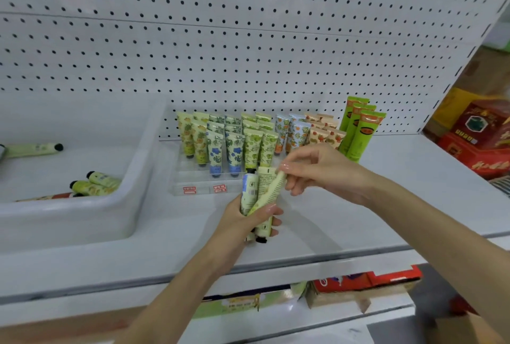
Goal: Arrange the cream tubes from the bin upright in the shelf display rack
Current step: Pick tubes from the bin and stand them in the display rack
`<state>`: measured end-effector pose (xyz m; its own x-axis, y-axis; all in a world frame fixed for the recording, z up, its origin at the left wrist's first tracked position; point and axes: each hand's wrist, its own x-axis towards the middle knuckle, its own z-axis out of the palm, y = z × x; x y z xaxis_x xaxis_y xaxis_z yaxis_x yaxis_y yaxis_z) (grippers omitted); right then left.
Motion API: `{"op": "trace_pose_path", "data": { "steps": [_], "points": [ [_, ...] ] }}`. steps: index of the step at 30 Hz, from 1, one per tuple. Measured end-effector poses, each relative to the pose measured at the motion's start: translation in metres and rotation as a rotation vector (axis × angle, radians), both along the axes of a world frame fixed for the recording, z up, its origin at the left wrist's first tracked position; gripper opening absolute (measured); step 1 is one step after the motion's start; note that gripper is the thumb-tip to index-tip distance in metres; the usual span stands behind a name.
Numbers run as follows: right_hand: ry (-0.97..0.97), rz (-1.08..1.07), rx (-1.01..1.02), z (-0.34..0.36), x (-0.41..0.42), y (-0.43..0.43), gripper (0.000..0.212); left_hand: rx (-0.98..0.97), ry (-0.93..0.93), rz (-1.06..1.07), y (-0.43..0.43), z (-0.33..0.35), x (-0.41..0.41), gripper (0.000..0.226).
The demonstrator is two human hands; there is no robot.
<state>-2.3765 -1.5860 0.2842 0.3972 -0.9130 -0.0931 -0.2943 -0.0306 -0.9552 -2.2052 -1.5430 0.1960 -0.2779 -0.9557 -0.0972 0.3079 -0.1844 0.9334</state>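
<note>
"Left hand point(248, 222) first: what was it doing?"

"It was curled round a small bunch of cream tubes point(249, 192), held over the white shelf point(400, 178), just in front of the clear rack point(193, 181). One tube pointed its black cap up, and another cap poked out under the fist."

"And the right hand point(323, 172)?"

"Thumb and forefinger pinched the flat crimped end of a pale yellow tube point(271, 189) that leaned out of the bunch."

"What was the place like?"

"It looked like a shop aisle. White pegboard point(248, 40) backed the shelf, a white bin point(132, 178) sat on it to the left of the rack, red boxes point(483, 136) were stacked off to the right, and cartons point(358, 285) lay on the shelf below."

"And the stock?"

"Rows of standing tubes point(218, 148) filled the rack, caps down and crimped ends up, in stepped tiers. They were printed with yellow fruit, blue flowers, green fruit, orange and peach patterns. Three tall green tubes point(361, 131) stood just beside the rack's right end. A few loose tubes point(96, 183) lay flat in the bin, with black caps and pale green or yellow bodies."
</note>
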Motion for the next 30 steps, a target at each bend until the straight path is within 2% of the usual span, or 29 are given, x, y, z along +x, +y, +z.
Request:
{"op": "trace_pose_path", "data": {
  "steps": [3, 7, 9, 12, 15, 18, 21, 30],
  "points": [
    [0.051, 0.019, -0.045, -0.001, 0.006, 0.0, 0.029, 0.017, 0.088, 0.004, 0.006, -0.001, 0.01, 0.043],
    [0.105, 0.104, -0.127, 0.001, 0.017, -0.001, 0.01, 0.016, 0.114, 0.069, 0.01, 0.0, 0.027, 0.043],
    [0.1, 0.105, -0.139, 0.001, 0.024, -0.003, 0.021, 0.004, 0.101, 0.097, 0.012, 0.002, 0.036, 0.042],
    [-0.002, -0.004, -0.113, 0.001, 0.031, -0.007, 0.031, -0.031, -0.027, 0.151, 0.013, 0.004, 0.048, 0.048],
    [-0.123, -0.112, -0.098, 0.004, 0.03, -0.015, 0.019, -0.037, -0.187, 0.225, 0.012, -0.002, 0.06, 0.059],
    [-0.149, -0.184, -0.112, 0.008, 0.027, -0.02, 0.014, -0.005, -0.16, 0.289, 0.012, -0.008, 0.072, 0.031],
    [-0.049, -0.194, -0.171, 0.014, 0.036, -0.023, 0.008, 0.018, -0.136, 0.35, 0.011, -0.01, 0.084, 0.022],
    [0.357, -0.106, -0.525, 0.047, 0.108, -0.052, 0.012, -0.015, -0.199, 0.429, 0.007, -0.008, 0.106, 0.018]
  ]
}}
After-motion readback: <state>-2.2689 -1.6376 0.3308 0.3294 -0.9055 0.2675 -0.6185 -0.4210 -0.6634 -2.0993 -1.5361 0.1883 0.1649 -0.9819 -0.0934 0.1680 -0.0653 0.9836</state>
